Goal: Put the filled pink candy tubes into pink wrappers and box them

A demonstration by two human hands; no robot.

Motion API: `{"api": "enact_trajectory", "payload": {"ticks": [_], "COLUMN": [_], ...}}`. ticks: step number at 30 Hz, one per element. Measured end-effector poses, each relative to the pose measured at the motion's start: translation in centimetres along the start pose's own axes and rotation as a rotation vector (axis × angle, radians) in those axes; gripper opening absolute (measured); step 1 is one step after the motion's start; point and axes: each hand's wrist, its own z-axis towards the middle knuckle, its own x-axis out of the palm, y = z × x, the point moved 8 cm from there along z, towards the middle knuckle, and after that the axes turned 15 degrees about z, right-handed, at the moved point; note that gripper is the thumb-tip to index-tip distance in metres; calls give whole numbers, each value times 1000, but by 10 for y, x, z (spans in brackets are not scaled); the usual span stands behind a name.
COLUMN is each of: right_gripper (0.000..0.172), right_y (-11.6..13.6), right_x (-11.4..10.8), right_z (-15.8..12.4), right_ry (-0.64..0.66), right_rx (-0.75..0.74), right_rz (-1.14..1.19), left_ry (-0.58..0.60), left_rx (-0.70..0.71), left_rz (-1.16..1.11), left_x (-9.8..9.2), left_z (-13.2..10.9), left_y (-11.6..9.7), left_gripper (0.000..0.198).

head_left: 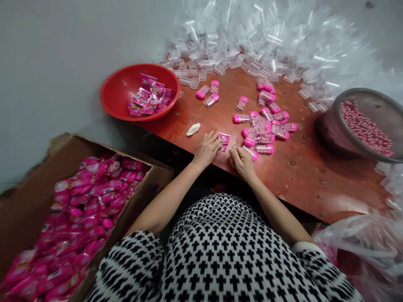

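Observation:
A small flat pink printed sleeve lies at the table's near edge, with the fingers of my left hand on its left side, gripping it against the wood. Just to the right, my right hand is closed, its thumb and fingers pinched together; what they hold, if anything, is too small to make out. Beside its fingers lies a clear bottle with a pink cap. Several more pink-capped bottles filled with pink balls are heaped beyond, on their sides.
A red bowl holds pink printed sleeves. Empty clear bottles are piled along the back. A grey tub of pink balls stands right. A cardboard box of wrapped bottles is at lower left. A whitish scrap lies on the wooden table.

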Motion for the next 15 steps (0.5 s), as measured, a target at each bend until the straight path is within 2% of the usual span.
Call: {"api": "enact_trajectory", "payload": {"ticks": [2,5,8,10,12,15], "right_gripper": [40,29,39,39,37,37], "right_y": [-4,-10,-10,-5,0,3], "right_x": [-6,-13,-4,1,4,11], "right_z": [2,7,13,14,13,9], "right_ry": [-77,-226,-194,-156,-134,-28], "right_rx": [6,36,68,74,78,115], "right_rz": [31,146,303,360,360,318], "left_ry": [-64,-173,-233,-242,-205,11], "left_rx": [-26,-55,-85,-169,-335,-587], "left_rz": [-67,-187,-298,-395,-563,-915], "left_x": [-2,-16,-32,-41,-41,-22], "left_z": [-1,-8,-20,-30,-40,-54], "left_y": [4,4,-5,-6,0,4], "left_gripper": [24,23,24,31,47,48]}}
